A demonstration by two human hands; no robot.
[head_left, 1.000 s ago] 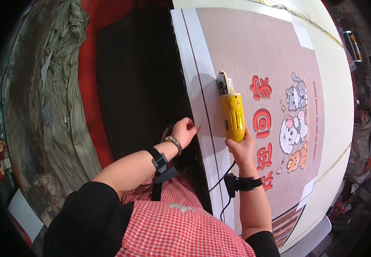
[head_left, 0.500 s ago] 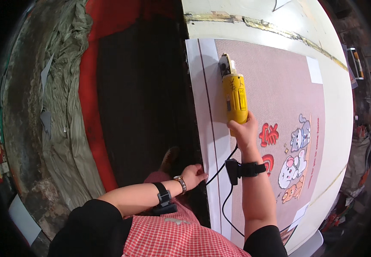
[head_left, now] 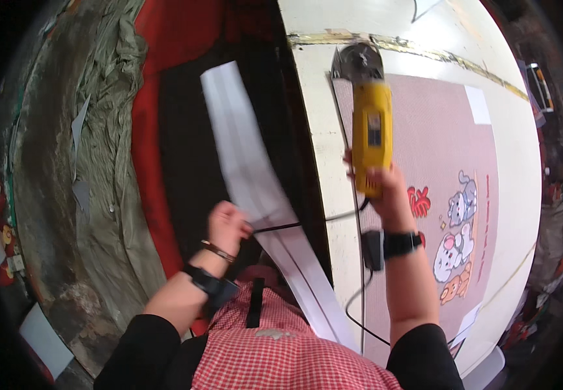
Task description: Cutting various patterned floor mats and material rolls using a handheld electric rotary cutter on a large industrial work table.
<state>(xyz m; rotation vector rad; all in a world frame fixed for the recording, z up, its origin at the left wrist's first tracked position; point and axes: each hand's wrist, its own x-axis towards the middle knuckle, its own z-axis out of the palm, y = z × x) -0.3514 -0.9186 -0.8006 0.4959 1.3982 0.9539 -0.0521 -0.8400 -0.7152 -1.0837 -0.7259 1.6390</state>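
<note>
My right hand [head_left: 384,182] is closed around a yellow electric rotary cutter [head_left: 372,123], lifted with its round metal blade head [head_left: 359,62] facing up above the table. My left hand [head_left: 226,227], fingers pinched together, is at the edge of a long white strip [head_left: 245,140] with a darker line along it. The strip hangs off the table's left edge over the dark gap. A black power cord [head_left: 346,214] runs from the cutter across the strip toward my left hand. Right of the cutter lies a pinkish-grey mat [head_left: 424,130] with cartoon animals and red characters.
The white table [head_left: 323,117] has a worn yellowish seam [head_left: 424,52] across its far part. On the left, crumpled grey-green sheeting [head_left: 109,130] lies beside a red strip of cloth [head_left: 145,143]. A white rolled sheet [head_left: 486,370] is at the lower right.
The white strip has come away from the mat's left side and moved left with my left hand. My right hand has raised and turned the cutter, showing its blade head.
</note>
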